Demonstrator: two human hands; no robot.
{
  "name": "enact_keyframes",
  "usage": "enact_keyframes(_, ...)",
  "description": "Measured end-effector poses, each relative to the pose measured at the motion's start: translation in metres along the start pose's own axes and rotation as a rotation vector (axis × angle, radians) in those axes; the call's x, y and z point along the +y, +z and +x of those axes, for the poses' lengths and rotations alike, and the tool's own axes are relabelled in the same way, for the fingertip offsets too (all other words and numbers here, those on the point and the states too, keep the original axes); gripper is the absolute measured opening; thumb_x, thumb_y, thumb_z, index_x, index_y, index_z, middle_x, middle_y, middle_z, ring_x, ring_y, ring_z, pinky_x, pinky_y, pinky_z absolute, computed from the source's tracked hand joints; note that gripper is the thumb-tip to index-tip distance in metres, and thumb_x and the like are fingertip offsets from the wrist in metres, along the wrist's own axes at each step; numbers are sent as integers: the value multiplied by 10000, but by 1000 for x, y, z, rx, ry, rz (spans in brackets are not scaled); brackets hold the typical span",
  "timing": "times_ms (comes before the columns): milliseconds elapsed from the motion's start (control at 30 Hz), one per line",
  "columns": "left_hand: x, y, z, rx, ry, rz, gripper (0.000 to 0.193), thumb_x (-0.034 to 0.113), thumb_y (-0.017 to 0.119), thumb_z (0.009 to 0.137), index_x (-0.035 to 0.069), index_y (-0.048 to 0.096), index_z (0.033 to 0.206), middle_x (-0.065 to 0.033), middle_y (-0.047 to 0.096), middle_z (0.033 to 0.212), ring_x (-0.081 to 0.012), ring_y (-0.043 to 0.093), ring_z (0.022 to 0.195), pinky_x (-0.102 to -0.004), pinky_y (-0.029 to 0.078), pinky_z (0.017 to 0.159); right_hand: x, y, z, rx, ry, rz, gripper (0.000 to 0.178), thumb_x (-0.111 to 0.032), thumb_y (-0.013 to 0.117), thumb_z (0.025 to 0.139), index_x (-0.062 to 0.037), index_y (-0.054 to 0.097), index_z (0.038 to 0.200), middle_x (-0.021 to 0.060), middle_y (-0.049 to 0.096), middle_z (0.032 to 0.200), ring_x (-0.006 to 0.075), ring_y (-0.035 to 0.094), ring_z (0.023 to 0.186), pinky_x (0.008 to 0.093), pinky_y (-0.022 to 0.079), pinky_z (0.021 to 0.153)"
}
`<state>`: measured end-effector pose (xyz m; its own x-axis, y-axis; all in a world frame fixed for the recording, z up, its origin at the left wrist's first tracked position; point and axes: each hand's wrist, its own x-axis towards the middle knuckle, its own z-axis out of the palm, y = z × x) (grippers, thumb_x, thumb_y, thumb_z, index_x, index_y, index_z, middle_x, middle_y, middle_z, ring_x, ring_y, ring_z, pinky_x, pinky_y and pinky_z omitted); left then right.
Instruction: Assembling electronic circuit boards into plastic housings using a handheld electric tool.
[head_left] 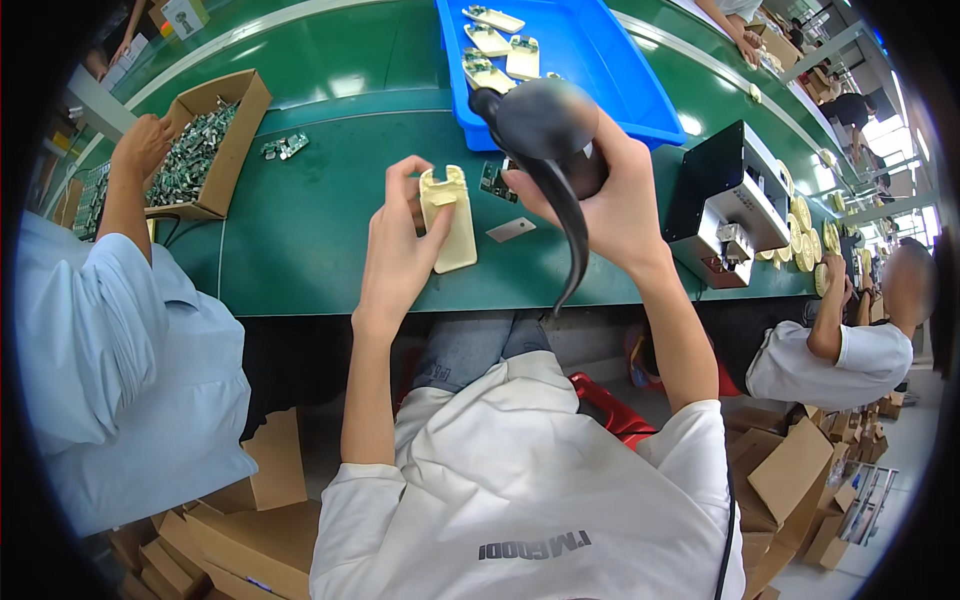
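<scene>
My left hand holds a cream plastic casing upright over the green table, thumb against its side. My right hand grips a black handheld scanner with a curved black cable hanging down from it, the head pointing toward the casing. A small green circuit board and a grey metal plate lie on the table between my hands.
A blue tray holding several cream casings stands behind my hands. A cardboard box of small parts is at left, where a co-worker's hand rests. A black and silver machine sits at right beside another person.
</scene>
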<state>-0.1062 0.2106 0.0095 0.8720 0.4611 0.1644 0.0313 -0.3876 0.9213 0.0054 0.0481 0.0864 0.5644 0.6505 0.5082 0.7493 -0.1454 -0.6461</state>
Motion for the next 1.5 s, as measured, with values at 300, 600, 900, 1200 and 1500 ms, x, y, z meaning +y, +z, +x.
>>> enact_keyframes(300,1,4,-19,152,419,-38,362,-5,609,906,53,476,1238,-112,680,1005,-209,694,909,-295,542,764,0,-10,-14,86,-159,2,474,-125,865,685,2,607,1062,34,676,858,66,618,774,208,490,725)
enact_keyframes(600,15,11,-36,-78,157,-579,417,3,590,909,50,455,1300,-91,672,1024,-170,660,869,-284,526,756,-7,-10,-23,92,-205,-23,503,-88,866,650,-3,616,1077,62,695,900,126,663,795,243,517,757)
enact_keyframes(900,31,11,-47,-243,52,-606,421,151,564,962,6,426,1332,-103,630,933,-132,607,739,-275,501,671,-19,-3,-25,8,-305,-18,527,-8,834,569,-23,634,1056,89,696,920,212,690,811,273,531,775)
enact_keyframes(1200,31,15,-44,-353,15,-766,320,216,379,1050,-48,548,1116,-96,596,768,-145,583,674,-284,486,616,-17,-5,-21,-36,-232,-50,586,-14,849,534,-61,640,1079,86,695,936,239,691,815,276,532,770)
enact_keyframes(1500,34,15,-47,-323,-14,-784,308,208,361,1056,-43,530,1109,-108,603,806,-163,600,675,-291,490,602,-15,-4,-21,-17,-262,-2,585,-16,848,538,-55,634,1081,88,692,930,249,688,818,278,531,762)
